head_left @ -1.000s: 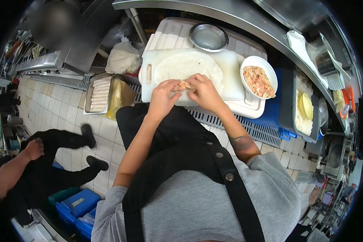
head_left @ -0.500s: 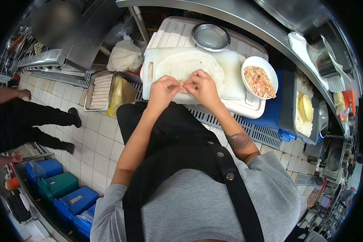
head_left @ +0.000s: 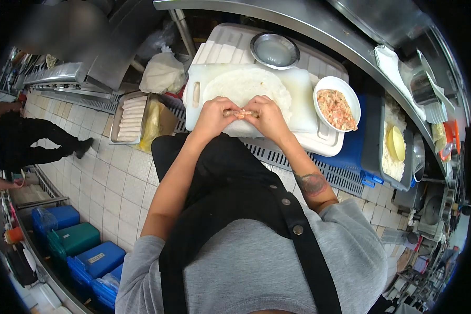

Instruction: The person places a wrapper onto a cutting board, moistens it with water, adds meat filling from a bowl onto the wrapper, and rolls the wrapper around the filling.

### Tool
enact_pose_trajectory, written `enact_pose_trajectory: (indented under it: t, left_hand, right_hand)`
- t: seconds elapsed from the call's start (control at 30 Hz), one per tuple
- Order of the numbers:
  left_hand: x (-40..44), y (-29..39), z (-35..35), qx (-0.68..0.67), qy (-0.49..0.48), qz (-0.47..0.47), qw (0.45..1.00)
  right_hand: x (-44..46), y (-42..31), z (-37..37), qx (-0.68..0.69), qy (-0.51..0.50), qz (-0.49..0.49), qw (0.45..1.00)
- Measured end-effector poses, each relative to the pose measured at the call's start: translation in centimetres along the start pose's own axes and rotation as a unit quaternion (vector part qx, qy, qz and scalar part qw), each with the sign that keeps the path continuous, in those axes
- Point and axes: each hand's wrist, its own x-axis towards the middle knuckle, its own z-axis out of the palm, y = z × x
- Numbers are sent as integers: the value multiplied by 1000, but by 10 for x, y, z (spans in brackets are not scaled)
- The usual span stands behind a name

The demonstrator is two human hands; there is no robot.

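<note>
The left hand (head_left: 216, 117) and right hand (head_left: 269, 117) are pinching lumpy, pinkish mixture (head_left: 241, 114) over a flat, rounded, whitish sheet (head_left: 243, 83).

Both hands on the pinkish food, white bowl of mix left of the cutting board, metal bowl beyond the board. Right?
No: the head view shows the white bowl right of the cutting board. Left hand and right hand on the pinkish food, metal bowl beyond the board: correct.

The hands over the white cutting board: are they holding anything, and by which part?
A small lump of minced filling, by its two ends: left hand at the left, right hand at the right.
</note>
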Motion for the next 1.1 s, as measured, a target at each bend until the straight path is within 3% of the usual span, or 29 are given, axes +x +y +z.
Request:
enact_pose_trajectory:
  t: [0.03,0.13,0.4,0.5,0.6,0.7,0.93,0.97,1.1]
  left_hand:
    - [0,0,-1,5,0,2,1000]
    - [-3,-10,-3,35,30,121,992]
    - [-9,-8,-9,30,25,95,995]
    - [-8,2,-2,31,49,111,992]
    - [-6,-3,7,25,53,95,994]
    - [-2,-9,12,5,62,74,995]
    - [-6,-7,1,12,22,80,997]
    - [-8,-4,-4,36,9,83,996]
    - [-7,-7,-9,-6,11,61,998]
  right_hand:
    - [-1,-3,-4,6,6,-10,1000]
    - [-5,-10,-12,20,28,-26,999]
    - [-14,6,-18,18,2,25,1000]
    - [-14,-8,-23,39,56,-3,998]
    - [-13,-17,-29,118,35,33,992]
    - [-14,1,-18,44,85,-14,995]
    - [-23,3,-24,155,143,56,976]
    - [-26,5,-27,96,128,31,987]
    - [-28,9,-28,94,110,87,986]
